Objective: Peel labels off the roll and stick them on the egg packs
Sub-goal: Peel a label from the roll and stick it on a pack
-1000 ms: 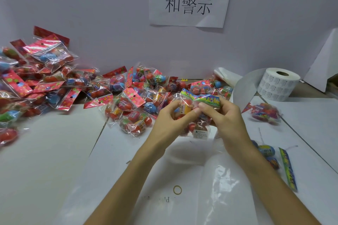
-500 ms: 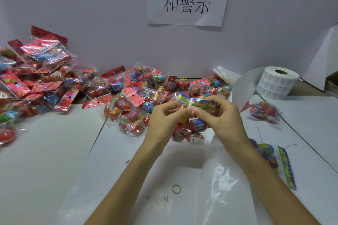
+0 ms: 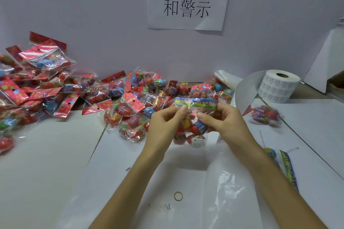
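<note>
While both hands are holding it up, the egg pack (image 3: 193,128) is hanging just in front of the heap of egg packs (image 3: 128,102), its bright header strip (image 3: 197,102) uppermost and the coloured eggs sagging below in the clear film. The left hand (image 3: 163,128) is pinching the strip's left end between thumb and curled fingers, and the right hand (image 3: 230,126) is pinching the right end the same way, so the pack is being stretched flat and turned toward the person, which I take to be a way of checking it. A small white label (image 3: 198,142) is showing near the pack's lower edge, so this one is looking to me already stuck. The heap is spreading leftward along the wall, within easy reach of the left hand. The label roll (image 3: 279,87) is standing on end at the right rear, its backing paper (image 3: 243,96) curling forward toward the hands, presumably so the right hand is getting the next label easily. One pack (image 3: 266,115) is lying apart on the right and another (image 3: 288,169) is lying beside the right forearm, perhaps finished ones. A clear plastic bag (image 3: 223,182) is lying on the table (image 3: 46,173) beneath the forearms, and a paper sign (image 3: 188,0) is hanging on the wall above.
</note>
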The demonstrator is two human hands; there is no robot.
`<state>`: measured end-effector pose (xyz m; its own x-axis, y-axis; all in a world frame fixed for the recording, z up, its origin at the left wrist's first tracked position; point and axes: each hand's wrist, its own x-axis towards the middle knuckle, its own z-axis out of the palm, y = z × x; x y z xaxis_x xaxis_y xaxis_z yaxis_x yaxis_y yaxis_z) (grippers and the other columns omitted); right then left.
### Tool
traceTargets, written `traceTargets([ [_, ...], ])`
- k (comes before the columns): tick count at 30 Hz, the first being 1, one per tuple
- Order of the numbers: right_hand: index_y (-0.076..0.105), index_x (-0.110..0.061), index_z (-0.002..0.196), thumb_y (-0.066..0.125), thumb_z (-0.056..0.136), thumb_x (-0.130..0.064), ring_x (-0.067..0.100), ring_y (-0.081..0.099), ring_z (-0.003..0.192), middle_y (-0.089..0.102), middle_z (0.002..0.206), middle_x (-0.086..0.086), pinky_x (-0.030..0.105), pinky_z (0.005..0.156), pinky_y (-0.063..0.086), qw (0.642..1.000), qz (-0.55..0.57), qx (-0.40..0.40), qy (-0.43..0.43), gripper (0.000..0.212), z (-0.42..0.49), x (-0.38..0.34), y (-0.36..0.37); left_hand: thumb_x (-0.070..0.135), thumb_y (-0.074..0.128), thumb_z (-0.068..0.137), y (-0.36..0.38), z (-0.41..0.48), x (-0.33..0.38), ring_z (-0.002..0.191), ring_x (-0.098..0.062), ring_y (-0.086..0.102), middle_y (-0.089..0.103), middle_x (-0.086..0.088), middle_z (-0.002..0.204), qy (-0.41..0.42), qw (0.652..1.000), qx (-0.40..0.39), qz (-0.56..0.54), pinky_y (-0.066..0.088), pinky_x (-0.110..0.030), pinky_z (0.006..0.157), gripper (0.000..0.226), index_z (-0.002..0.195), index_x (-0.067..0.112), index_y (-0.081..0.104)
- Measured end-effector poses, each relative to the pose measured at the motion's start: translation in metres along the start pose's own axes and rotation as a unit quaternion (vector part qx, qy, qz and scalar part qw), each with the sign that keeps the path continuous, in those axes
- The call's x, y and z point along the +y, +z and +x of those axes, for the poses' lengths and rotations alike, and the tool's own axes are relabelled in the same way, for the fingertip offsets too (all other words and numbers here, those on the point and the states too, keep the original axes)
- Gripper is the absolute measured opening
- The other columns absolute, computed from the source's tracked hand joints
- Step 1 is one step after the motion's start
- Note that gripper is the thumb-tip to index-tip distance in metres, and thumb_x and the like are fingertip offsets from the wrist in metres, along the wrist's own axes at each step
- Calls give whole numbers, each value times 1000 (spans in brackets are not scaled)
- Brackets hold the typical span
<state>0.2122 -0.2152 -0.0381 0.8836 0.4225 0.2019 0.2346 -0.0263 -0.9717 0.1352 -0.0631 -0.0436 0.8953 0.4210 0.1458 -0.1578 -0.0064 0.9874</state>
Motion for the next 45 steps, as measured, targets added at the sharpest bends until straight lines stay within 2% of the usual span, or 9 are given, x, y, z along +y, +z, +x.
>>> traceTargets([
  [6,72,-13,106,74,89,-13,20,77,82,79,90,4,26,62,59,997,51,55,10,17,6,3,-5,36,70,92,-2,3,3,87,-24,77,77,-3,101,-85,994,-63,-16,64,-36,70,25,112,21,73],
  [9,73,-9,106,73,90,-18,22,76,84,78,92,8,27,64,59,995,92,20,36,18,8,3,-11,33,75,85,-4,4,3,80,-21,77,79,2,93,-73,995,-55,-35,62,-33,65,36,118,21,69],
  [12,72,-7,104,72,83,-32,24,74,90,76,97,14,34,71,59,993,106,-26,56,33,10,0,-20,45,75,72,-5,5,2,75,-15,75,79,4,88,-59,997,-49,-30,57,-24,59,42,109,26,71],
  [16,66,-11,106,67,93,-25,28,74,87,76,99,12,28,63,57,990,105,-63,68,20,13,-2,-35,46,76,67,-5,6,0,80,-12,75,78,8,89,-52,996,-73,-19,56,-21,60,31,97,36,76],
  [21,69,-12,119,67,94,-33,31,74,97,75,110,9,38,73,60,982,-2,-173,81,33,8,-3,-43,45,85,72,-2,5,-4,92,-18,75,77,3,100,-34,994,-107,8,59,-25,68,30,99,33,80],
  [28,66,-30,125,77,87,-39,19,73,104,73,117,-4,34,72,61,979,-39,-187,78,40,2,-2,-38,44,84,63,1,7,-12,85,-15,75,77,8,94,-11,997,-78,12,60,-24,64,29,89,32,79],
  [37,67,-14,110,74,91,-17,24,75,86,75,99,6,33,64,60,987,126,-64,83,20,16,-4,-44,50,65,78,-5,15,-15,81,-31,77,78,-5,101,0,998,-10,-68,64,-30,64,53,118,17,68],
  [42,71,-13,108,69,94,-16,10,72,71,74,85,-2,24,56,57,979,150,-18,140,14,38,-18,-95,49,62,80,-10,20,-20,84,-37,77,78,-8,106,-13,996,-17,-86,65,-41,67,54,120,12,67],
  [45,73,-13,84,63,97,-11,8,67,61,71,73,0,20,55,56,942,300,127,77,16,51,-31,-152,48,61,81,-9,19,-19,82,-37,77,78,-5,104,-21,995,-33,-87,65,-36,63,48,115,15,69],
])
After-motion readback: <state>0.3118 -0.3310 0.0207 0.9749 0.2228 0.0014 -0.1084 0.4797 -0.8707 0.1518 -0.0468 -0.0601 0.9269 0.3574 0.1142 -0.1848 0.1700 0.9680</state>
